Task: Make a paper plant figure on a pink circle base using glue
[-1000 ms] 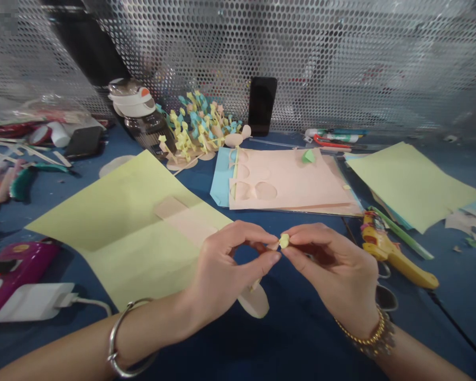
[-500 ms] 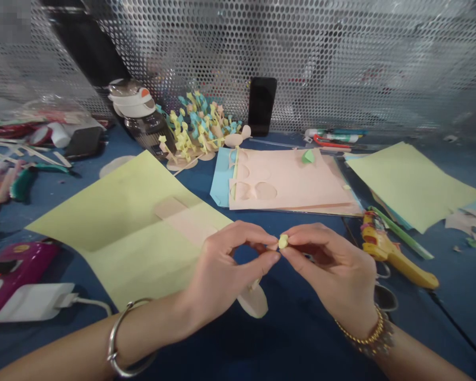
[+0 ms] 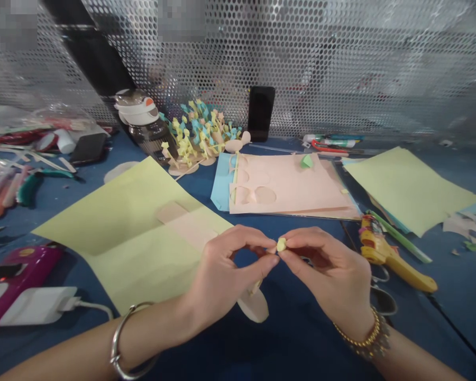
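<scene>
My left hand (image 3: 234,264) and my right hand (image 3: 327,272) meet fingertip to fingertip above the blue table. Thumb and forefinger of the right are closed on a small folded yellow paper piece (image 3: 281,244). A thin pale paper stem (image 3: 270,250) is pinched in the left fingertips, its end against the yellow piece. Below the left hand hangs a pale paper disc (image 3: 255,306) with a bit of yellow paper on it; its link to the stem is hidden by the fingers.
A large yellow sheet (image 3: 135,211) lies left, pink sheets (image 3: 289,180) ahead. Paper stars on stems (image 3: 200,129) stand by a bottle (image 3: 146,124) and a phone (image 3: 261,114). At right are a yellow glue gun (image 3: 396,262), scissors (image 3: 384,299) and yellow sheets (image 3: 412,185). A purple power strip (image 3: 31,270) lies left.
The camera view has shifted slightly, so the table things sit a little lower. Both hands keep their pinch; the yellow piece appears turned slightly between the fingertips.
</scene>
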Demonstrator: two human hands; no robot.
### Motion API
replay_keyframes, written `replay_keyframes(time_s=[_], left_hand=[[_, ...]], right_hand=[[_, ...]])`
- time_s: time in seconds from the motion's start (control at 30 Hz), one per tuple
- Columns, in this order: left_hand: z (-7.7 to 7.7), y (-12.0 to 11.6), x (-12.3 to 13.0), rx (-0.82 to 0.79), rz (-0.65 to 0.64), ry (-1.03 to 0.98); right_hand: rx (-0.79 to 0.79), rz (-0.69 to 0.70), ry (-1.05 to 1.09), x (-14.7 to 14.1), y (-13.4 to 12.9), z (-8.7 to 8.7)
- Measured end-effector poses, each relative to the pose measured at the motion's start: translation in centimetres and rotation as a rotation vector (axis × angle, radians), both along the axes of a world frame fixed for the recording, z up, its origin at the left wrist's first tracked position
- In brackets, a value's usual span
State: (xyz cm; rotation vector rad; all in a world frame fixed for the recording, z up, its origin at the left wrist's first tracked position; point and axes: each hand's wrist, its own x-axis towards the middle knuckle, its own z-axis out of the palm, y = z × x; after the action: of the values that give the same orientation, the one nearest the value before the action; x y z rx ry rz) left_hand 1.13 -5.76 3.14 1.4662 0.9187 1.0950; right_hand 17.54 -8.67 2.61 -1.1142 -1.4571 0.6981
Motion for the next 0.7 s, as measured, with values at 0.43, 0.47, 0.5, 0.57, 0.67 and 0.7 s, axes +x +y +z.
replay_keyframes(time_s=[0.43,0.47,0.5,0.57,0.67,0.7], left_hand=[[-1.0,0.8,0.2,-0.392,0.012,-0.204],[-1.1,0.9,0.2,-0.408,0.021,-0.239],[-1.2,1.0,0.2,-0.419,0.027,-0.267],[-1.3,1.1,0.2,-0.433,0.032,-0.303],[-1.3,1.1,0.2,-0.455,0.032,-0.344],[-1.3,1.2,0.2,-0.458,0.033,-0.355]], right_hand=[[-0.059,-0.052,0.065,0.7,0.7,-0.5],[-0.106,-0.043,0.064,0.7,0.8,-0.6],[-0.163,-0.024,0.064,0.7,0.9,-0.7],[-0.276,0.037,0.074,0.7,1.0,-0.9],[-0.38,0.151,0.119,0.5,1.2,-1.1],[-0.401,0.182,0.137,0.4,1.3,-1.1]])
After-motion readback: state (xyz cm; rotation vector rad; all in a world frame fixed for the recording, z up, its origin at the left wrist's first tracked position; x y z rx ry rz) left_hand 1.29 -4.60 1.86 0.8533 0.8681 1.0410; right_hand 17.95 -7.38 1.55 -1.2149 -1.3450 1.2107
